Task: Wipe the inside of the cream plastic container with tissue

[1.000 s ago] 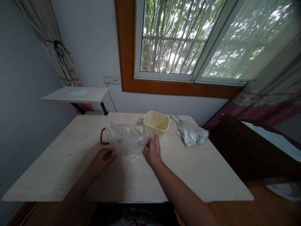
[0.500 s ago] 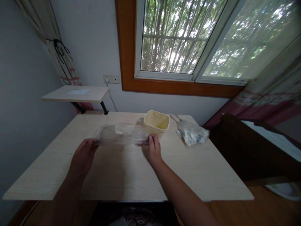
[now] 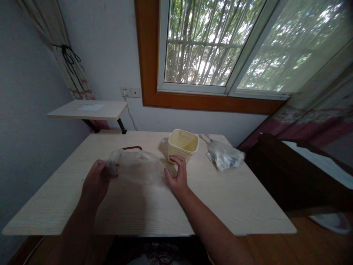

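Observation:
A clear, crumpled plastic bag [image 3: 138,167] hangs over the table, its left end bunched in my left hand [image 3: 97,180], whose fingers are closed on it. At the bag's right end, my right hand [image 3: 178,176] has its thumb and fingers apart, with nothing between them. Just behind my right fingers stands a pale yellow, square plastic tub [image 3: 183,141], its mouth facing up. A dark red curved strip [image 3: 132,148] shows beyond the bag's upper edge; the bag covers what lies below it, so I cannot tell its kind.
Another crumpled clear bag [image 3: 226,154] lies at the right of the pale wooden table [image 3: 220,206]. A small raised shelf [image 3: 110,110] with a white paper [image 3: 91,107] stands at the back left. The window [image 3: 204,55] is behind the table.
My right hand has let go of the bag's right end and its fingers have spread. The bag has gone slack and sagged, and the dark red strip now shows behind it.

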The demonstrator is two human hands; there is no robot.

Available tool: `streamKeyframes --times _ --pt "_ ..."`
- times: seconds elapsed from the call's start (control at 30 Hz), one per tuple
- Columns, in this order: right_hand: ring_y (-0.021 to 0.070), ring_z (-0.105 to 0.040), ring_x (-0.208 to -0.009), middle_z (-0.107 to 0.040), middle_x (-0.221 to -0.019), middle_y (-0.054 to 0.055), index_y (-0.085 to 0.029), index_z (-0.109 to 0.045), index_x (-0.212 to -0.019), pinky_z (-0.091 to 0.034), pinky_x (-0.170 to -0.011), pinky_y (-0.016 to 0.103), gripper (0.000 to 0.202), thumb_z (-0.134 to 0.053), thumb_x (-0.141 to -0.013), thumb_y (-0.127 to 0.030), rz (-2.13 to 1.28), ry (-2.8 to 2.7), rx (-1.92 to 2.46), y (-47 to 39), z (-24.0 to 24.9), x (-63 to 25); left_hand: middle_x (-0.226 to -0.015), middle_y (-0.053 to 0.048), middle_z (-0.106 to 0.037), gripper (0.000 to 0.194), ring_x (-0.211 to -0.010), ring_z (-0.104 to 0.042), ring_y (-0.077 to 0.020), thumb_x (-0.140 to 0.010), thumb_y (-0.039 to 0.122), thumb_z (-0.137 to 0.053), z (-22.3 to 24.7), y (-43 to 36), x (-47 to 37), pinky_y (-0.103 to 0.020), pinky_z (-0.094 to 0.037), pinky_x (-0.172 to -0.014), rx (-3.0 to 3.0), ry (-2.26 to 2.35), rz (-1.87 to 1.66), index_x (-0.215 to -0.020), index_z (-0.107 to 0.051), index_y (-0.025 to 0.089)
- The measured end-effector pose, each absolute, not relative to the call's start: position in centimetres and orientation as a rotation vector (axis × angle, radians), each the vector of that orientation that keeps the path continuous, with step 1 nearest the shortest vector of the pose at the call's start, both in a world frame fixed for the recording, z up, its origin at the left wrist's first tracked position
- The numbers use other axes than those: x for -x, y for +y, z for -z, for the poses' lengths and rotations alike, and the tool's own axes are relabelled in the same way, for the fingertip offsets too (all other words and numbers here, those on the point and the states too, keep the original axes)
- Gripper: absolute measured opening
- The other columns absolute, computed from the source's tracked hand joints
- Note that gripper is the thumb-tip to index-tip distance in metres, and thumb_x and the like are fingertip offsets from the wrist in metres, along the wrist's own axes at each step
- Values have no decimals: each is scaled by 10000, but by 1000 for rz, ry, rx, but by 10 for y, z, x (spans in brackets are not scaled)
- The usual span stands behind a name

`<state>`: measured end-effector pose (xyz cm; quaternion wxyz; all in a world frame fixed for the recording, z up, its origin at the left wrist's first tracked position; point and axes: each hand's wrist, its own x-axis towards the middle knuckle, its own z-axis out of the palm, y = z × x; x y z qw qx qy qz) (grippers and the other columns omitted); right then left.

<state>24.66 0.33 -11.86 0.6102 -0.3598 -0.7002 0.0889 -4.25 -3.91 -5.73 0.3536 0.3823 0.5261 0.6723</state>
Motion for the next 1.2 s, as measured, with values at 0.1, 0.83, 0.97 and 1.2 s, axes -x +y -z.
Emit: streamKeyframes --times 0.1,0.83,0.97,1.2 --pt "299 -552 -1203 -547 -1293 130 -269 -459 -1395 -503 -998 531 573 -673 -869 -347 -288 -1683 789 3 119 -246 -713 -30 -583 252 -674 -606 -193 -835 412 -695 57 -42 36 -292 -518 -574 -1062 1378 -1634 -722 -571 225" --pt "232 -622 -939 -663 -1024 82 -261 -565 -1170 -547 -795 406 299 -521 -900 -142 -183 -1899 612 -2 120 -243 -1348 -135 -513 654 -1255 -495 -373 -619 374 -881 59 -23 26 -547 -429 -1081 -2133 1825 -1379 -1210 -622 273" --pt "224 -634 -928 -663 -1033 74 -283 -519 -1215 -560 -785 409 379 -483 -884 -101 -162 -1887 524 -4 119 -243 -1252 -126 -593 483 -1153 -554 -348 -741 285 -754 53 -21 21 -514 -455 -1046 -2255 2025 -1067 -1209 -639 268" --pt "224 -631 -906 -651 -1003 62 -280 -526 -1144 -540 -776 402 286 -474 -909 -125 -188 -1746 636 2 123 -248 -1061 -86 -711 200 -942 -671 -240 -869 311 -593 55 -12 46 -365 -517 -919 -2093 2104 -1094 -1002 -702 208"
